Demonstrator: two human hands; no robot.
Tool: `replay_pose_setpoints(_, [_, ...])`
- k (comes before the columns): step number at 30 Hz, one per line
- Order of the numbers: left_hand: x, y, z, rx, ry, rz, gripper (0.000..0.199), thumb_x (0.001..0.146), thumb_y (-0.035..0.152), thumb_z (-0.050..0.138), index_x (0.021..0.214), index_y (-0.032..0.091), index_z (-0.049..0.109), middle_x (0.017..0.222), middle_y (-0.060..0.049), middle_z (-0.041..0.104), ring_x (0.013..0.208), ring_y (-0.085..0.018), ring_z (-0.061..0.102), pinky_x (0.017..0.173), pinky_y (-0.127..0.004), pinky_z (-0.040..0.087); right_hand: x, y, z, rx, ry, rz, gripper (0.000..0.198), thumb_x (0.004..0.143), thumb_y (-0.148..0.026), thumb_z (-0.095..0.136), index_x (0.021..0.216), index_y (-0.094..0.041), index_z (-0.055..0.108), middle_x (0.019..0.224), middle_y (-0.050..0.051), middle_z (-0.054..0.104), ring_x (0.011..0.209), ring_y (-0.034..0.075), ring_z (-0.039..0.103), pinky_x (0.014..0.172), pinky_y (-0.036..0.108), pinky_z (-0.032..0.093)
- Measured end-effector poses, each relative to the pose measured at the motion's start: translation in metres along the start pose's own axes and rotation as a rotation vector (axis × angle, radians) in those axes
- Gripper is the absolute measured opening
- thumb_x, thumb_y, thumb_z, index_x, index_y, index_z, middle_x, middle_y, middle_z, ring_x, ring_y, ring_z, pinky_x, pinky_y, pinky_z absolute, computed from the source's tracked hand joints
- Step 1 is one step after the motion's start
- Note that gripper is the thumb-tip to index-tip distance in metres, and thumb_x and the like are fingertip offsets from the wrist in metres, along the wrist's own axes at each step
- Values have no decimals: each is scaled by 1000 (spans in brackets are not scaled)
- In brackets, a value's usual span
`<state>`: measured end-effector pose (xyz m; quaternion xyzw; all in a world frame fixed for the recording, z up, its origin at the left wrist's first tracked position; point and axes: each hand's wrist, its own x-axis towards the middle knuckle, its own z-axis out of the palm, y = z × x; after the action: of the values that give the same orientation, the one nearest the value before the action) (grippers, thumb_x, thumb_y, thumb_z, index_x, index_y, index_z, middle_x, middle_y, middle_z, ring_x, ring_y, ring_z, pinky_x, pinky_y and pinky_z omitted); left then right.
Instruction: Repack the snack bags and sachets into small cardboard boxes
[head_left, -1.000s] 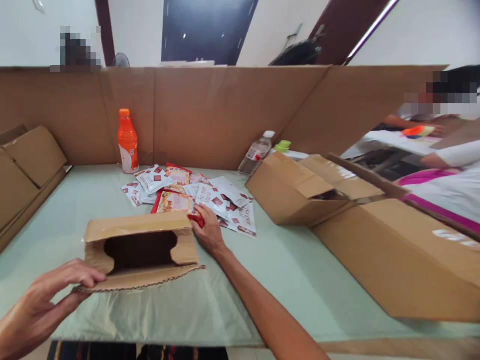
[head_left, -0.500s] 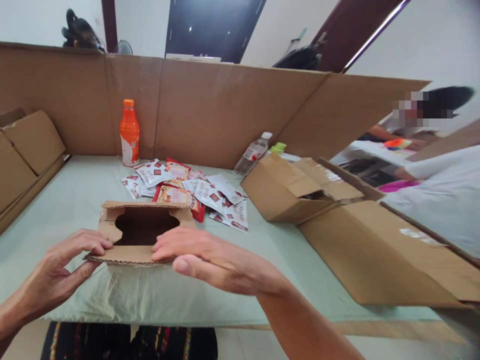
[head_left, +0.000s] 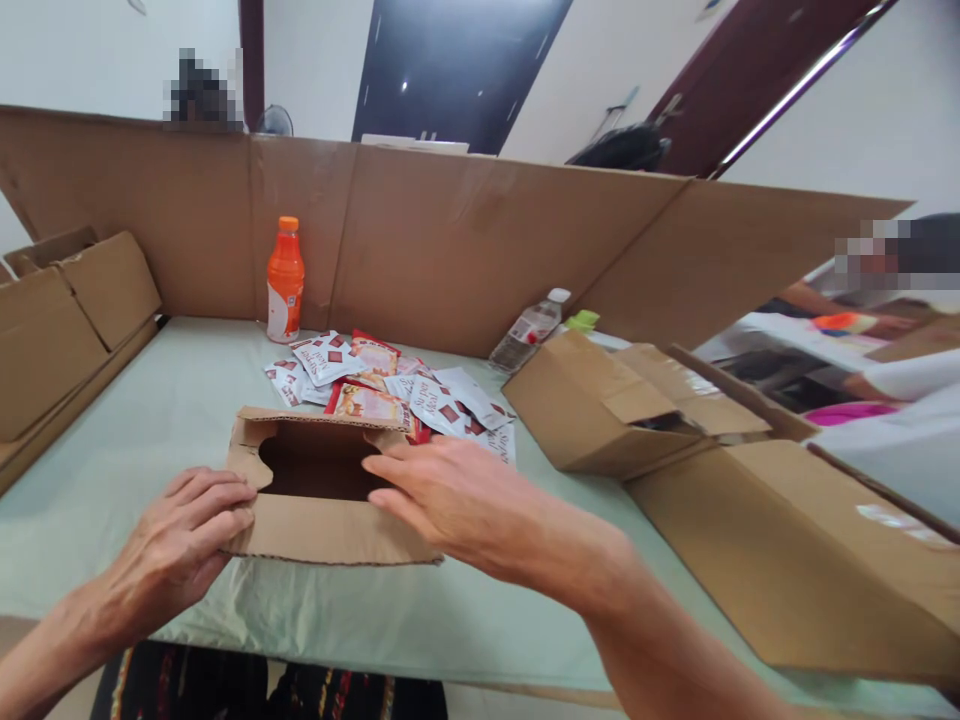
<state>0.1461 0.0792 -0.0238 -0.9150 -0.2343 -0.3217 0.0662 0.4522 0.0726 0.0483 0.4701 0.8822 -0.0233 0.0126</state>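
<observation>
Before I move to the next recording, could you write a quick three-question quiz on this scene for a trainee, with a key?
1. As the camera sees it, which hand is at each end of the small open box?
2. True or false: the orange bottle stands upright.
3. Relative to that box, the pile of packets lies: A) nearer the person; B) beyond it; C) off to its left.

Key:
1. Left hand at the left end, right hand at the right.
2. True.
3. B.

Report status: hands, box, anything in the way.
Left hand holding open box at left side. Right hand at opening's right end, fingers partly across. Packets close behind.
</observation>
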Motion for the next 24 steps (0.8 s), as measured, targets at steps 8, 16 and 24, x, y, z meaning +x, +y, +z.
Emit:
replay_pose_setpoints(8, [18, -9, -30, -368, -193, -232, 30, 91, 29, 64, 119, 31, 73, 130, -10, 74, 122, -33, 67, 103, -47, 58, -55, 18, 55, 59, 297, 76, 34, 106, -41, 55, 124, -22, 76, 134, 13, 72, 114, 30, 68, 95, 47, 55])
replay_pose_setpoints(16, [106, -32, 17, -429, -681, -45, 32, 102, 32, 51, 85, 23, 77, 87, -4, 80, 78, -22, 74, 72, -30, 53, -37, 10, 52, 117, 204, 58, 39, 104, -49, 61, 119, -17, 78, 128, 14, 76, 138, 36, 56, 110, 53, 46])
replay_pose_setpoints(24, [97, -29, 22, -44, -644, 45, 56, 104, 45, 51, 55, 21, 63, 53, -7, 65, 48, -21, 52, 73, -43, 43, -19, 8, 59, 64, 220, 156, 58, 106, -57, 51, 130, -9, 73, 151, 20, 61, 145, 38, 49, 113, 54, 46])
